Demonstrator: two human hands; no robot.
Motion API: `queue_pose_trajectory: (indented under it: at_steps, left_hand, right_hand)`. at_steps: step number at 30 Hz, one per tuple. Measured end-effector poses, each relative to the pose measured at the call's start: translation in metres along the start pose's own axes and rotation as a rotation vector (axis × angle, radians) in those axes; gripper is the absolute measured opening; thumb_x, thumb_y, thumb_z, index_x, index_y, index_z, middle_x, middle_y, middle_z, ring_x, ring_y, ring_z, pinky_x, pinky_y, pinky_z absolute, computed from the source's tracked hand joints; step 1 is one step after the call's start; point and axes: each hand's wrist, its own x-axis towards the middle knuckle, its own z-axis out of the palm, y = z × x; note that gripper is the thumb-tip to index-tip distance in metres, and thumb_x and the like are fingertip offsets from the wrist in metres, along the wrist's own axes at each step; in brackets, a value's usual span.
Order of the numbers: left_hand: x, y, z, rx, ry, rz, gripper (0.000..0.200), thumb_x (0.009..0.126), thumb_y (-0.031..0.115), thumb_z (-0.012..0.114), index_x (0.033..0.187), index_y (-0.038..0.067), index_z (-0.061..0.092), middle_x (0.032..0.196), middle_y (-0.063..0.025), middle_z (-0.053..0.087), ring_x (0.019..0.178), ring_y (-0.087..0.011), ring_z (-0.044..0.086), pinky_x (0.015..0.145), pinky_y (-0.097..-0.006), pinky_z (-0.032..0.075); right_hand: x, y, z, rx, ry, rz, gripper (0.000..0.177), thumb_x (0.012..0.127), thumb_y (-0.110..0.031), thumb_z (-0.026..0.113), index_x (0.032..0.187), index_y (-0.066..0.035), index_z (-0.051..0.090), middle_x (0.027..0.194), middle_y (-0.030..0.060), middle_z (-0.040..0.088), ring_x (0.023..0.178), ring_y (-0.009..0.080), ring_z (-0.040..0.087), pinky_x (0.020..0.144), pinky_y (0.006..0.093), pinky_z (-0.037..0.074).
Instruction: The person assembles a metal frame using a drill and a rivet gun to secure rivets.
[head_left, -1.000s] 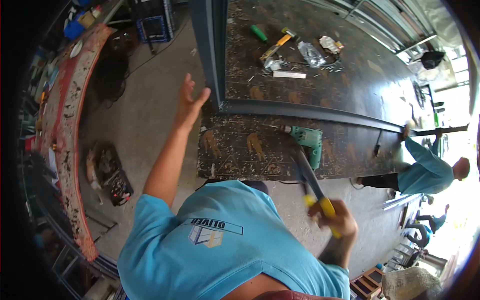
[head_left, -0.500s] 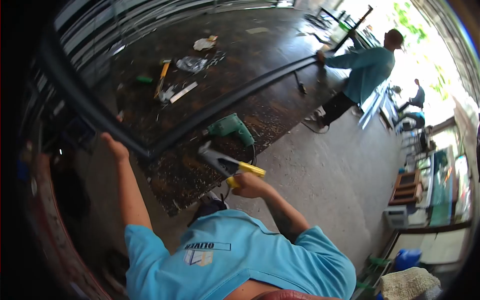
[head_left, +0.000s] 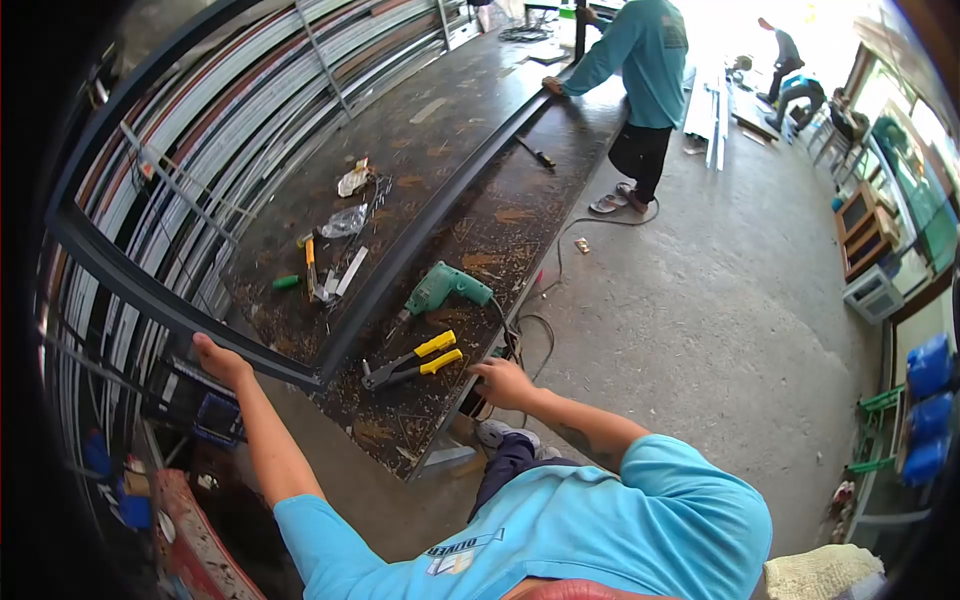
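My left hand (head_left: 224, 364) grips the lower bar of a dark grey metal frame (head_left: 150, 290), its thumb on the near side and its other fingers mostly hidden. The frame stands raised at the left, and its long side lies along the table. My right hand (head_left: 506, 384) is at the table's near edge, empty, with its fingers loosely bent. Just left of it lies a hand riveter (head_left: 400, 370) with yellow grips. Behind the riveter is a green power drill (head_left: 445, 288), its cord running off the edge.
On the dark table (head_left: 490, 235) lie a hammer (head_left: 311, 265), a green-handled tool (head_left: 286, 282) and a plastic bag (head_left: 345, 221). A co-worker (head_left: 645, 70) touches the frame's far end. Metal profiles (head_left: 260, 80) fill a rack on the left. A cord (head_left: 560, 260) trails on the floor.
The riveter, held in my right hand before, now lies on the table. My right hand has let go and sits at the edge. The view has turned; my left hand stays at the frame.
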Motion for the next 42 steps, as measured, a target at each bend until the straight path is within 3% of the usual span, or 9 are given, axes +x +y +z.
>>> queue_pose_trajectory:
  at_steps: [5, 11, 14, 18, 25, 29, 35, 36, 42]
  left_hand:
    - [0.005, -0.024, -0.003, 0.185, 0.027, 0.165, 0.068, 0.097, 0.052, 0.041, 0.116, -0.011, 0.052, 0.106, -0.0208, 0.061, 0.096, -0.0279, 0.059, 0.086, -0.0368, 0.045]
    - [-0.019, -0.023, -0.016, -0.056, -0.023, -0.228, 0.084, 0.093, 0.062, 0.04, 0.14, -0.008, 0.033, 0.142, -0.0234, 0.04, 0.127, -0.0318, 0.044, 0.106, -0.039, 0.033]
    - [-0.008, -0.038, -0.027, 0.162, -0.209, -0.196, 0.09, 0.092, 0.066, 0.037, 0.145, -0.005, 0.024, 0.153, -0.02, 0.022, 0.141, -0.0305, 0.024, 0.114, -0.0375, 0.019]
    - [-0.006, -0.056, -0.034, 0.217, -0.175, -0.147, 0.087, 0.094, 0.063, 0.037, 0.145, -0.005, 0.024, 0.152, -0.0216, 0.025, 0.139, -0.0311, 0.028, 0.113, -0.0371, 0.021]
    - [0.0, -0.087, -0.036, 0.013, -0.224, -0.088, 0.071, 0.095, 0.057, 0.043, 0.127, -0.007, 0.045, 0.12, -0.0162, 0.056, 0.108, -0.0253, 0.055, 0.099, -0.0368, 0.039]
    - [0.003, -0.131, -0.048, -0.22, -0.533, -0.154, 0.075, 0.09, 0.068, 0.041, 0.119, 0.0, 0.052, 0.106, -0.0118, 0.063, 0.099, -0.0202, 0.06, 0.091, -0.0344, 0.044]
    - [-0.002, -0.133, -0.043, -0.506, -0.67, -0.487, 0.053, 0.094, 0.052, 0.042, 0.103, 0.003, 0.059, 0.095, -0.0094, 0.065, 0.089, -0.0191, 0.063, 0.077, -0.0313, 0.048]
    - [0.008, -0.168, -0.041, -0.494, -0.732, -0.455, 0.042, 0.094, 0.044, 0.043, 0.096, 0.005, 0.059, 0.082, -0.0072, 0.063, 0.073, -0.0169, 0.061, 0.07, -0.0292, 0.048]
    - [0.031, -0.128, -0.02, -0.669, -0.76, -0.5, 0.035, 0.096, 0.04, 0.044, 0.086, 0.008, 0.055, 0.067, -0.0013, 0.05, 0.057, -0.0104, 0.049, 0.059, -0.025, 0.042]
  right_hand:
    - [-0.125, 0.074, -0.032, 0.072, 0.081, 0.409, 0.036, 0.074, -0.018, 0.068, 0.108, -0.006, 0.068, 0.099, 0.0187, 0.068, 0.094, 0.0368, 0.064, 0.083, 0.0439, 0.051]
    - [-0.28, 0.11, -0.039, 0.03, 0.224, 1.006, 0.041, 0.07, -0.024, 0.07, 0.107, -0.007, 0.069, 0.101, 0.0159, 0.069, 0.093, 0.0314, 0.067, 0.084, 0.0394, 0.053]
    - [-0.323, 0.113, -0.006, 0.049, 0.147, 1.155, 0.041, 0.072, -0.027, 0.072, 0.108, -0.008, 0.07, 0.101, 0.0144, 0.07, 0.093, 0.0298, 0.068, 0.084, 0.0375, 0.053]
    - [-0.321, 0.094, 0.029, 0.105, -0.036, 1.099, 0.044, 0.074, -0.032, 0.071, 0.111, -0.009, 0.068, 0.106, 0.0145, 0.069, 0.099, 0.03, 0.065, 0.089, 0.0376, 0.051]
    - [-0.284, 0.053, 0.036, 0.223, 0.101, 1.047, 0.045, 0.077, -0.035, 0.068, 0.115, -0.011, 0.067, 0.111, 0.0155, 0.067, 0.103, 0.0346, 0.063, 0.091, 0.0397, 0.049]
    - [-0.287, 0.035, 0.046, 0.073, 0.124, 1.154, 0.046, 0.077, -0.033, 0.067, 0.116, -0.009, 0.066, 0.11, 0.0159, 0.067, 0.101, 0.0324, 0.064, 0.09, 0.0387, 0.05]
    - [-0.256, -0.004, 0.086, 0.029, 0.042, 1.101, 0.047, 0.077, -0.034, 0.067, 0.116, -0.009, 0.066, 0.11, 0.0165, 0.067, 0.102, 0.0322, 0.064, 0.09, 0.0392, 0.05]
    - [-0.245, -0.024, 0.085, 0.052, 0.066, 1.071, 0.048, 0.077, -0.033, 0.066, 0.118, -0.008, 0.065, 0.11, 0.0167, 0.067, 0.102, 0.0325, 0.064, 0.091, 0.0392, 0.05]
    - [-0.233, -0.081, 0.123, 0.161, 0.125, 1.045, 0.048, 0.077, -0.034, 0.063, 0.118, -0.008, 0.064, 0.11, 0.0166, 0.067, 0.102, 0.0341, 0.063, 0.092, 0.0394, 0.049]
